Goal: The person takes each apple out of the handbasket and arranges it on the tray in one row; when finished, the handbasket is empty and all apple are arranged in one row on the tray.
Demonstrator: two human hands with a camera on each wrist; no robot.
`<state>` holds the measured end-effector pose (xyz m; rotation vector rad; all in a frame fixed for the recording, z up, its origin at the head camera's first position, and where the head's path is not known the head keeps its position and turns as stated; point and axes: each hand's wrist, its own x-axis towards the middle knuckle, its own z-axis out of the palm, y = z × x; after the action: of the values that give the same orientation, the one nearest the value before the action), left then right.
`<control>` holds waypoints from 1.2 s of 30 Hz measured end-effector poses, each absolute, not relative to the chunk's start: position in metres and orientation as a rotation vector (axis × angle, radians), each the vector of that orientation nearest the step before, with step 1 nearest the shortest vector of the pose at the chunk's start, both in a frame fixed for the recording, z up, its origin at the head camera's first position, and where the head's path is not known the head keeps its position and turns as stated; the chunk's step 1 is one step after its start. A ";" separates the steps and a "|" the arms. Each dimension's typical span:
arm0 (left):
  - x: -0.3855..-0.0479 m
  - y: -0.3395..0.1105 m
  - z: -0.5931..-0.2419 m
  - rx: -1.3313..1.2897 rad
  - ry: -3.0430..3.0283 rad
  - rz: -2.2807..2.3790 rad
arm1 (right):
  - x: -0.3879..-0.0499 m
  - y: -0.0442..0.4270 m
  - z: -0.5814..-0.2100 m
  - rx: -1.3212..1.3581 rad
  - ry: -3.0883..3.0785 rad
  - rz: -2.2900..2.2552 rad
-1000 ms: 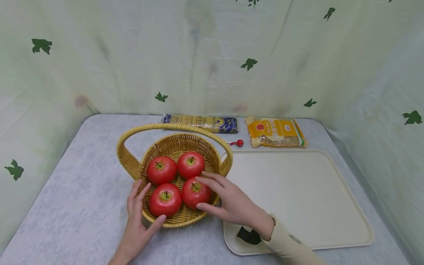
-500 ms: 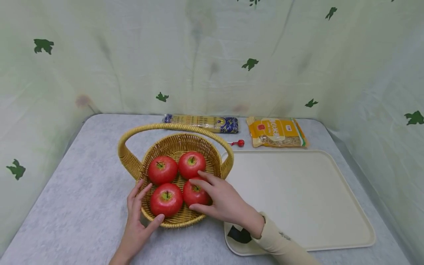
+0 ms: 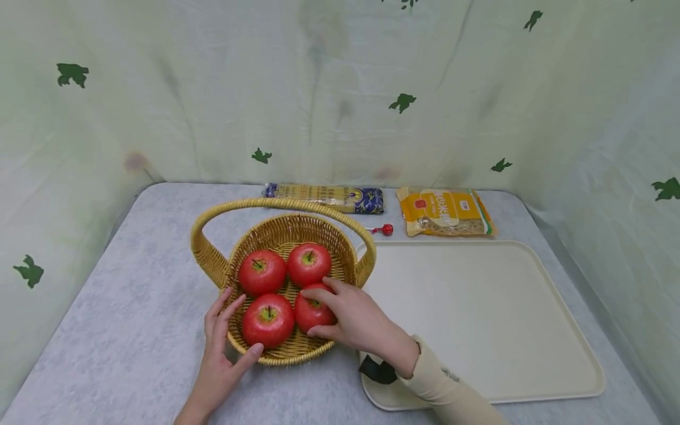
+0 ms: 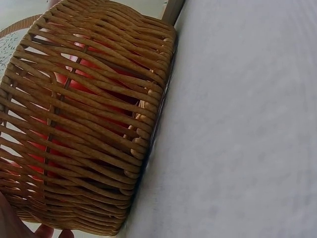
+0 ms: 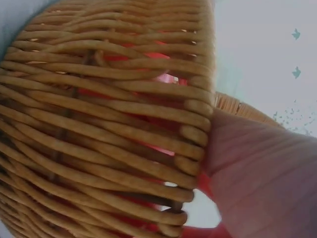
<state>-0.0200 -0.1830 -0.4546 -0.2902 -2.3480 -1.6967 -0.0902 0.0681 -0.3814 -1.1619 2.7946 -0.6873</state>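
Note:
A wicker basket (image 3: 297,356) with a tall arched handle holds several red apples, among them a front-left one (image 3: 268,321) and a back-right one (image 3: 310,264). My left hand (image 3: 219,360) grips the basket's front-left rim, thumb at the front, fingers along the side. Over the front-right apple (image 3: 313,316) my right hand (image 3: 361,319) curls its fingers and thumb, partly covering it. In the left wrist view the basket's woven side (image 4: 84,119) stands on the table; in the right wrist view the weave (image 5: 109,119) hides the fingertips.
A cream tray (image 3: 478,319) with a black patch (image 3: 378,370) at its near-left corner lies right of the basket. Behind are a noodle packet (image 3: 329,198), a red lollipop (image 3: 386,229) and an orange-yellow packet (image 3: 445,211). A patterned curtain surrounds the table.
My right hand has moved left and inward, its fingers now around the front-right apple. My left hand has stayed on the rim, and the apples have kept their places in the basket.

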 end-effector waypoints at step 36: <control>-0.018 -0.179 -0.449 -0.266 -2.354 -1.700 | -0.095 0.057 -0.391 -1.100 2.927 -0.547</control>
<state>-0.0177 -0.1794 -0.4485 -0.2656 -2.3544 -1.6998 -0.0949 0.0575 -0.3910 -1.0998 2.9274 -0.5466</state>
